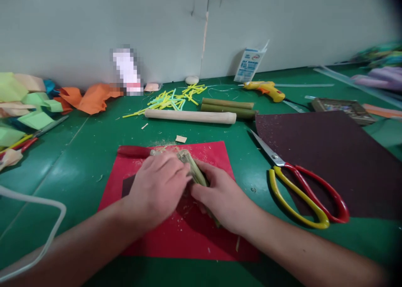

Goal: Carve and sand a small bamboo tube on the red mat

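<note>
A short green bamboo piece (pixel 196 170) is held at a slant above a red sheet (pixel 185 237), its pale cut end pointing away from me. Around its lower part wrap the fingers of my right hand (pixel 221 190). My left hand (pixel 158 184) is curled closed against the left side of the bamboo, its fingertips blurred; whatever they grip is hidden. Just beyond the left hand lies a tool with a red handle (pixel 133 152) and a metal collar, the rest of it covered by that hand. A dark piece (pixel 127 184) shows beneath my left wrist. Pale shavings dot the red sheet.
Large scissors (pixel 282 165) lie partly on a dark sheet (pixel 329 161) at right. Behind are a peeled pale stick (pixel 190 116), green bamboo pieces (pixel 229 109), yellow-green strips (pixel 171 99) and a yellow glue gun (pixel 264 90). Coloured paper (pixel 31 105) is heaped at left.
</note>
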The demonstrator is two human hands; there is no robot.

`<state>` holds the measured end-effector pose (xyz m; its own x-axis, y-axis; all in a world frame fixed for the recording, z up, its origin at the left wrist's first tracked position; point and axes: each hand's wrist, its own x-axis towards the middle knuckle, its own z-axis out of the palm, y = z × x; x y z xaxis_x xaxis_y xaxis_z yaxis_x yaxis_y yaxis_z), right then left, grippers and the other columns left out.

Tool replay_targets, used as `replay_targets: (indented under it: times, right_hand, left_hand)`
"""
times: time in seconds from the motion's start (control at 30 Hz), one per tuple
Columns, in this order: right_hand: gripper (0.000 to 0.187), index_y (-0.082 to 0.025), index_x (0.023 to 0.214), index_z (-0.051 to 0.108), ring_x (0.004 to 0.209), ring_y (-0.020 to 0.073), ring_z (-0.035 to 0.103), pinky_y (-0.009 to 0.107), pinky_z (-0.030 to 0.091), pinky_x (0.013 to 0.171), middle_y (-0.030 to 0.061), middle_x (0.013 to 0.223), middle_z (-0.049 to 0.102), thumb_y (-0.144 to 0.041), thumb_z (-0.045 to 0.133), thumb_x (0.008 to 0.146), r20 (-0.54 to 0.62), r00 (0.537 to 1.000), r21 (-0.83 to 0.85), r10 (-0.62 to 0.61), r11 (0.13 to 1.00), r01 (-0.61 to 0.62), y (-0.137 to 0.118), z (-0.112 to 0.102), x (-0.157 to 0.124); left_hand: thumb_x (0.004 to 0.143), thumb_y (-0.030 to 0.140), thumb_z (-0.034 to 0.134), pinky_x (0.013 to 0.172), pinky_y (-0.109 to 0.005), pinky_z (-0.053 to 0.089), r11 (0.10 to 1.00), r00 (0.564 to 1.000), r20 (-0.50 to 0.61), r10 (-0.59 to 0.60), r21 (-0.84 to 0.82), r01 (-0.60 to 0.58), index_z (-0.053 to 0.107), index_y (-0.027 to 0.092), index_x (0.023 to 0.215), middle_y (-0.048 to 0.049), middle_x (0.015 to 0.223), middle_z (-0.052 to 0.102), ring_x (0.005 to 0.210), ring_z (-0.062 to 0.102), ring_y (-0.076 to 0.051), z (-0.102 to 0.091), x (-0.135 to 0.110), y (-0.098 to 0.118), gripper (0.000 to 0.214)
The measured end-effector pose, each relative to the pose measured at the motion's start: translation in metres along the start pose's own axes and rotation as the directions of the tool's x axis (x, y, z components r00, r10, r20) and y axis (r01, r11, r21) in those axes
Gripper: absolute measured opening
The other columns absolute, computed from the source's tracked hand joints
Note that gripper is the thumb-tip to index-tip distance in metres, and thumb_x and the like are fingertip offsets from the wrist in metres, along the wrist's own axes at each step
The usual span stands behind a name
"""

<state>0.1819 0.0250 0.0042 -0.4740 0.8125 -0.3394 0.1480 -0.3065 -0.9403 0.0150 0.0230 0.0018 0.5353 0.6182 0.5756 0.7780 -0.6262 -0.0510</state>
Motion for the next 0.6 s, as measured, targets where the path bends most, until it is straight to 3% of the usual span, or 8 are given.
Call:
replay_targets:
  times: [0.4, 0.5, 0.6]
  right_hand:
    - [0.033, -0.020, 0.099, 0.055, 0.041, 0.0074, 0.041, 0.019, 0.029, 0.037, -0.0079, 0.052, 0.043, -0.012, 0.045, 0.069, 0.022, 0.999, 0.018, 0.046, 0.999, -0.047, -0.0038, -0.0009, -0.0004]
    - [0.039, -0.021, 0.107, 0.054, 0.042, 0.0069, 0.041, 0.018, 0.030, 0.037, -0.0079, 0.052, 0.043, -0.012, 0.044, 0.071, 0.029, 0.999, 0.031, 0.046, 0.998, -0.047, -0.0022, -0.0011, -0.0001]
    - [0.054, -0.025, 0.125, 0.043, 0.042, 0.0069, 0.041, 0.018, 0.030, 0.038, -0.0078, 0.058, 0.046, -0.014, 0.046, 0.073, 0.036, 0.999, 0.076, 0.037, 0.996, -0.039, 0.0003, -0.0010, 0.0001]
  left_hand:
    - [0.087, 0.022, 0.052, 0.070, -0.033, 0.043, 0.998, 0.999, 0.045, -0.028, -0.059, 0.030, 0.067, 0.016, 0.086, -0.0035, 0.080, 0.064, 0.079, 0.054, -0.018, -0.0002, 0.0008, -0.0022, 0.016]
    - [0.088, 0.023, 0.052, 0.071, -0.033, 0.043, 0.998, 0.999, 0.051, -0.002, -0.067, 0.005, 0.067, 0.016, 0.088, -0.0031, 0.079, 0.064, 0.080, 0.054, -0.018, -0.0011, 0.0006, -0.0054, 0.016]
    - [0.088, 0.023, 0.052, 0.072, -0.034, 0.043, 0.999, 0.998, 0.061, -0.012, -0.050, 0.015, 0.067, 0.017, 0.088, -0.0036, 0.082, 0.064, 0.082, 0.054, -0.019, -0.0019, 0.0024, -0.0079, 0.016]
